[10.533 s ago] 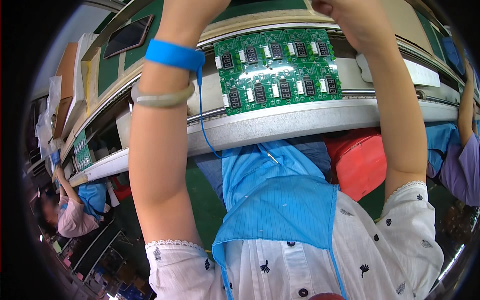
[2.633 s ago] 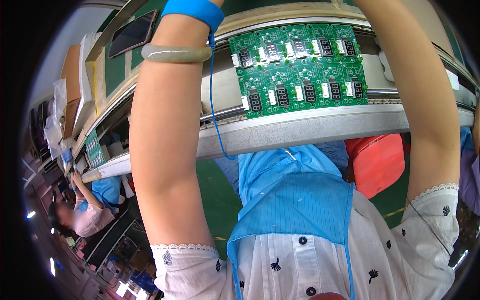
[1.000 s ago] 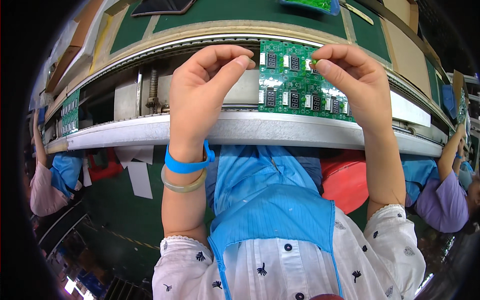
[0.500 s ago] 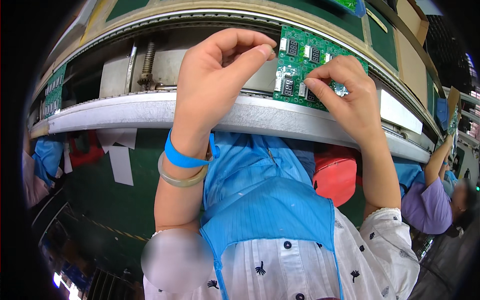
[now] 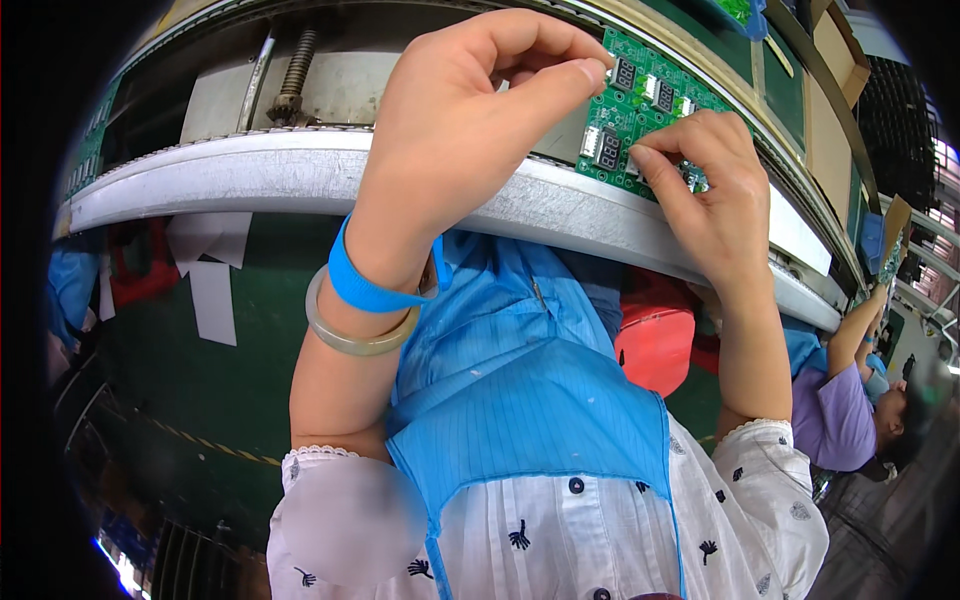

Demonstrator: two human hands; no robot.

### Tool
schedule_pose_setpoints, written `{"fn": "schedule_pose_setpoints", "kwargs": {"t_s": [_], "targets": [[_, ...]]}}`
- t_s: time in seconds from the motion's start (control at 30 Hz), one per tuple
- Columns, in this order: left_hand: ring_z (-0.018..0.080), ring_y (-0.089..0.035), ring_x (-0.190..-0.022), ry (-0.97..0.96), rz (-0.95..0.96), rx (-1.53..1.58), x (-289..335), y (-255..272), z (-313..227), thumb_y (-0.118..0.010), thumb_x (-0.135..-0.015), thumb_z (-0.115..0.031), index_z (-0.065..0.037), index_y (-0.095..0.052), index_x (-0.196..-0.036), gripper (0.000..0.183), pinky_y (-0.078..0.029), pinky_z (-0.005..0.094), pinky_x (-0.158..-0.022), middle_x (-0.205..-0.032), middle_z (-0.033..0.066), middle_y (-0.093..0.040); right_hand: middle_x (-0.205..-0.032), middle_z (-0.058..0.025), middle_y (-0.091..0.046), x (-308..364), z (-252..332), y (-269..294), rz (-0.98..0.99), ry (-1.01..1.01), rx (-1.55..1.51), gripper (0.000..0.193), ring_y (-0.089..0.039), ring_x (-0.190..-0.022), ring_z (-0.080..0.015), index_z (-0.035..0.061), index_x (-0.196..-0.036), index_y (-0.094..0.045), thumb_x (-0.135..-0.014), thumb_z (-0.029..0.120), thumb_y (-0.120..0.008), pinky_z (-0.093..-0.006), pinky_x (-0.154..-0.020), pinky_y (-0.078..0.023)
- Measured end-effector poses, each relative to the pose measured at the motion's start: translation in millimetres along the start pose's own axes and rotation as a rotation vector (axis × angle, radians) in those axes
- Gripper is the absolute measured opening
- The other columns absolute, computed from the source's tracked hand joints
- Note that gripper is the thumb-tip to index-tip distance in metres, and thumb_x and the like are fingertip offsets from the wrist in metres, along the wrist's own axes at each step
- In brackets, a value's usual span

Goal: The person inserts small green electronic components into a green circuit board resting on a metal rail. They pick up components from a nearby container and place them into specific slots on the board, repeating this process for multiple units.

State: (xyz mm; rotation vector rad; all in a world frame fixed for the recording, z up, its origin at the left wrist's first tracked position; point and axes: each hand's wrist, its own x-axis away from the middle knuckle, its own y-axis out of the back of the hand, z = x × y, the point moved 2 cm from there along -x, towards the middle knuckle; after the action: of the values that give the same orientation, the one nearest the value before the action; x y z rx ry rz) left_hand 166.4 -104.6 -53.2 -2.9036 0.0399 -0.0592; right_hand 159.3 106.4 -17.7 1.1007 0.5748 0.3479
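Observation:
A green circuit board (image 5: 622, 118) lies on the conveyor rails, bearing several black two- or three-digit displays (image 5: 607, 149) and white pin connectors (image 5: 650, 89). My left hand (image 5: 470, 115) is closed in a pinch at the board's far left corner, beside a display; whatever its fingertips hold is too small to name. Thumb and forefinger of my right hand (image 5: 715, 195) are pressed together low over the board's near edge, right of the nearest display. They cover the parts beneath, so what they grip is hidden. A blue band circles my left wrist.
The conveyor's silver rail (image 5: 250, 170) runs along the near side. A second green board (image 5: 85, 150) sits far left on the line. Upright in the conveyor is a threaded rod with a spring (image 5: 297, 70). A co-worker in purple (image 5: 835, 420) is at the right.
The view has shifted, and the board sits a little further right and up in it. My left fingertips have come in from beside the board to its corner. My right hand stays pinched over the board.

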Motion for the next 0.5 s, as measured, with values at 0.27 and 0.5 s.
{"fn": "schedule_pose_setpoints", "kwargs": {"t_s": [0.27,0.5], "targets": [[0.0026,-0.055,-0.077,-0.011,-0.002,-0.046,-0.3,-0.2,-2.8,-0.072,-0.095,-0.005,0.004,-0.073,-0.106,0.014,-0.044,0.0187,-0.067,-0.087,-0.0009,-0.068,-0.080,-0.0059,-0.063,-2.1,5.6,-0.4,-0.025,0.082,0.072,0.008,-0.058,-0.084,-0.0286,0.0074,-0.083,-0.072,-0.080,0.012,-0.078,-0.0403,-0.076,-0.045],[0.0021,-0.052,-0.073,-0.001,0.024,-0.016,1.2,0.4,-5.2,-0.072,-0.095,-0.006,0.003,-0.073,-0.106,0.014,-0.042,0.0180,-0.064,-0.085,-0.0016,-0.067,-0.083,-0.0078,-0.065,-3.5,9.9,3.0,0.038,0.088,0.135,0.007,-0.060,-0.085,-0.0269,0.0037,-0.087,-0.072,-0.083,0.007,-0.076,-0.0385,-0.076,-0.048]]}}
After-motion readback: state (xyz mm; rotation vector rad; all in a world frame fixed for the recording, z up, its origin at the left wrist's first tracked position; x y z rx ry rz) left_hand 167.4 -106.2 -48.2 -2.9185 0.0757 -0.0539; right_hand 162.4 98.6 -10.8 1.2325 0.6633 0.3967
